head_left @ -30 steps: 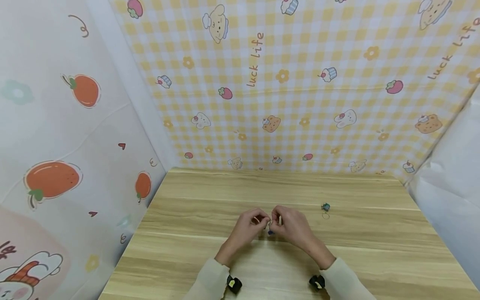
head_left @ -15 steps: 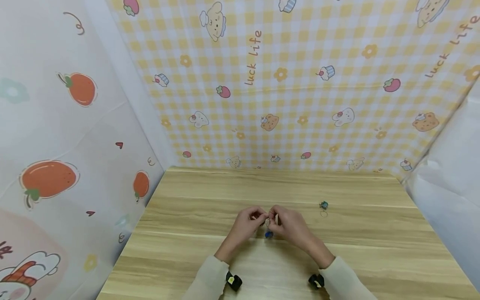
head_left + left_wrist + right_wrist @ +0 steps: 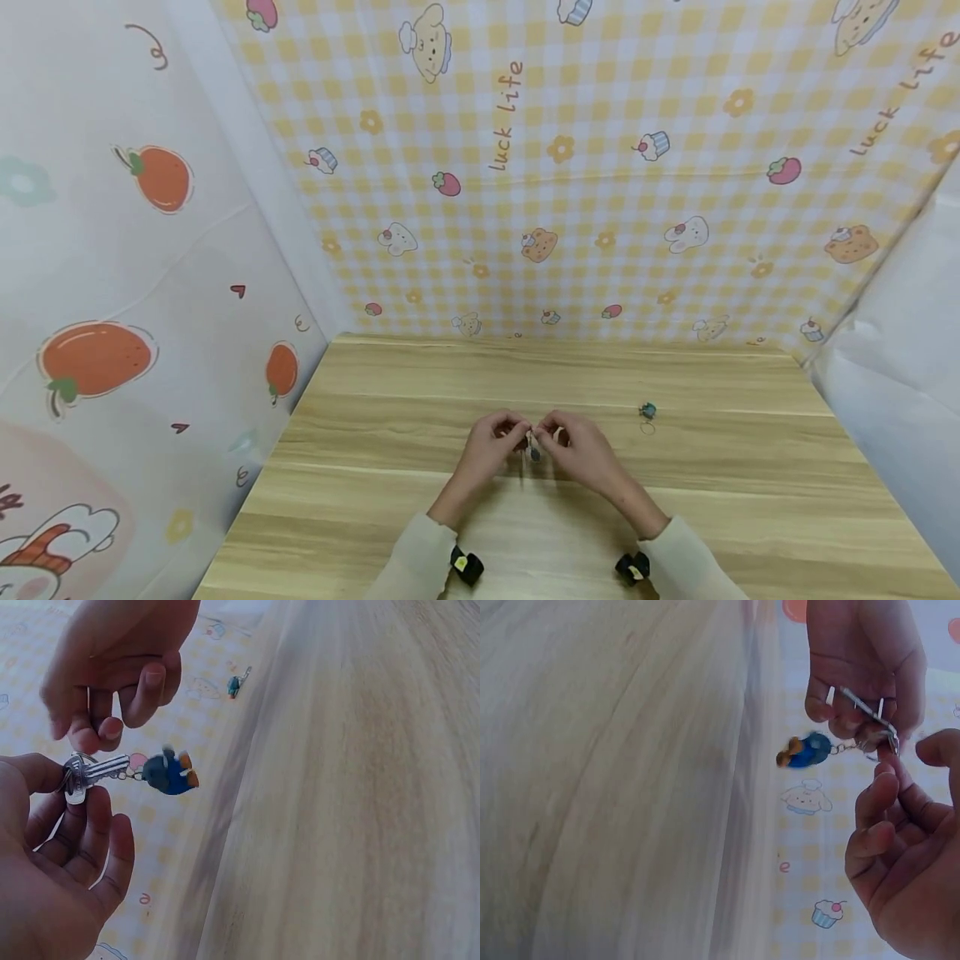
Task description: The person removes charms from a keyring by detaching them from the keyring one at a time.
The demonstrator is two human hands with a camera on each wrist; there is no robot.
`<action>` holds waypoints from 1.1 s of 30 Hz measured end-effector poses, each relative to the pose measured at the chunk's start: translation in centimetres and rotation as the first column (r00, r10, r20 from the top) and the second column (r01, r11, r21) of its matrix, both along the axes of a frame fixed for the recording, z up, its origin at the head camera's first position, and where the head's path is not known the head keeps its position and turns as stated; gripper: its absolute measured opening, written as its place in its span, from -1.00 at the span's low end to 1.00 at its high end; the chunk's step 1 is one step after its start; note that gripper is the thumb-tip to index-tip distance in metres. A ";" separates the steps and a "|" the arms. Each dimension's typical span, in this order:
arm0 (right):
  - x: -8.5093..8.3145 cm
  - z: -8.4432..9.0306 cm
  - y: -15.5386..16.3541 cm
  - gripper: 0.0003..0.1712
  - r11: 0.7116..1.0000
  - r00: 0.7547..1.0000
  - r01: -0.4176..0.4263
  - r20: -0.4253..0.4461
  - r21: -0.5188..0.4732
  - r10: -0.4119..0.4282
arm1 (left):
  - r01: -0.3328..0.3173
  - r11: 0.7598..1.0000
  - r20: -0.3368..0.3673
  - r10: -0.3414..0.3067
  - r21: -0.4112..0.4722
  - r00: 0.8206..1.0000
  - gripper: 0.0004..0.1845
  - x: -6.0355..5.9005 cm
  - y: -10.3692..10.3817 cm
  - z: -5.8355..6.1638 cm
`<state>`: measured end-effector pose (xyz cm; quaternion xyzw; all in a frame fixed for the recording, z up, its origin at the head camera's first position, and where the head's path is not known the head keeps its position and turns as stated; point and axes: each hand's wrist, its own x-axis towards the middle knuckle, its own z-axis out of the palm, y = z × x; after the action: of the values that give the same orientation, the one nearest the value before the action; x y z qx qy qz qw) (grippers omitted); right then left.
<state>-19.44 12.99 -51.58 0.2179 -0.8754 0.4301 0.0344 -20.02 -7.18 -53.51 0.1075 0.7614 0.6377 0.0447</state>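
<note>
Between thumb and fingertips my left hand [image 3: 56,877] pinches a metal split ring together with the head of a silver key [image 3: 109,769]. From the ring, on a short chain, hangs a small blue figurine [image 3: 172,774] with orange feet. My right hand [image 3: 915,855] is close against the ring; its index fingertip lies right at the ring while the thumb stands apart from it. In the head view both hands, left [image 3: 491,446] and right [image 3: 577,450], meet over the middle of the table, with the figurine dangling below the fingertips.
A second keychain, a small teal figurine [image 3: 648,410] with its own ring [image 3: 647,427], lies on the wooden table [image 3: 420,375] to the right of the hands. A patterned cloth wall [image 3: 540,192] rises behind the table. Black bands [image 3: 467,567] sit at both wrists.
The blue figurine has swung up slightly and nearer the fingers. Both hands have shifted a little left, and the key now shows below the left fingers.
</note>
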 end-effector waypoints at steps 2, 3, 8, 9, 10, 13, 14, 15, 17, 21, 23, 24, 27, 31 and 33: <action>0.1 0.0 -0.2 -0.94 1.000 0.999 0.004 0.046 -0.007 -0.004 | -0.006 1.000 -0.019 0.006 -0.008 1.000 -0.79 0.0 0.1 0.0; 0.1 0.0 -0.3 -0.94 1.000 0.998 0.005 0.065 -0.011 -0.004 | -0.008 1.000 -0.027 0.007 -0.010 1.000 -0.78 0.0 0.1 -0.1; 0.1 -0.2 -0.5 -0.94 0.999 0.990 0.026 0.142 -0.037 -0.020 | -0.006 1.000 -0.043 0.005 -0.014 0.999 -0.78 0.2 0.3 0.1; 0.1 -0.2 -0.5 -0.93 0.999 0.988 0.029 0.153 -0.045 -0.021 | -0.005 1.000 -0.046 0.004 -0.023 0.999 -0.79 0.2 0.3 0.1; 0.1 -0.2 -0.5 -0.93 0.998 0.986 0.030 0.163 -0.056 -0.020 | -0.002 1.000 -0.053 0.000 -0.029 0.999 -0.79 0.2 0.3 0.2; 0.1 -0.2 -0.4 -0.92 0.996 0.984 0.022 0.178 -0.082 -0.007 | 0.005 0.998 -0.065 -0.009 -0.064 0.998 -0.81 0.3 0.3 0.2; 0.1 -0.2 -0.3 -0.92 0.996 0.984 0.019 0.180 -0.089 -0.003 | 0.006 0.997 -0.070 -0.012 -0.076 0.997 -0.82 0.3 0.3 0.1; 0.0 -0.2 -0.3 -0.91 0.996 0.984 0.015 0.178 -0.093 0.002 | 0.009 0.996 -0.076 -0.016 -0.086 0.997 -0.83 0.3 0.3 0.1; 0.0 -0.3 -0.2 -0.91 0.995 0.985 0.007 0.173 -0.102 0.011 | 0.012 0.995 -0.083 -0.021 -0.102 0.996 -0.85 0.3 0.3 0.1; 0.0 -0.4 -0.1 -0.89 0.993 0.989 -0.014 0.146 -0.120 0.031 | 0.013 0.994 -0.107 -0.025 -0.108 0.994 -0.87 0.2 0.3 0.0; 0.0 -0.5 -0.1 -0.86 0.992 0.991 -0.021 0.132 -0.128 0.038 | 0.002 0.996 -0.112 -0.012 -0.093 0.994 -0.89 0.2 0.3 0.0; 0.0 -0.5 -0.1 -0.85 0.991 0.991 -0.022 0.124 -0.131 0.039 | -0.007 0.996 -0.112 -0.003 -0.084 0.994 -0.90 0.1 0.3 0.0; -0.1 -0.5 0.0 -0.80 0.991 0.994 -0.025 0.106 -0.128 0.039 | -0.033 0.998 -0.112 0.026 -0.062 0.993 -0.93 0.0 0.3 0.0; -0.1 -0.4 0.2 -0.77 0.993 0.996 -0.022 0.089 -0.115 0.033 | -0.050 0.997 -0.117 0.043 -0.054 0.992 -0.93 -0.2 0.2 0.0; -0.2 -0.4 0.3 -0.81 0.993 0.996 -0.021 0.089 -0.112 0.031 | -0.054 0.997 -0.121 0.047 -0.051 0.991 -0.93 -0.2 0.2 0.1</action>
<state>-19.61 13.24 -51.97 0.2076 -0.8479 0.4878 0.0012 -20.24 -6.98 -53.44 0.1251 0.7821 0.6103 -0.0145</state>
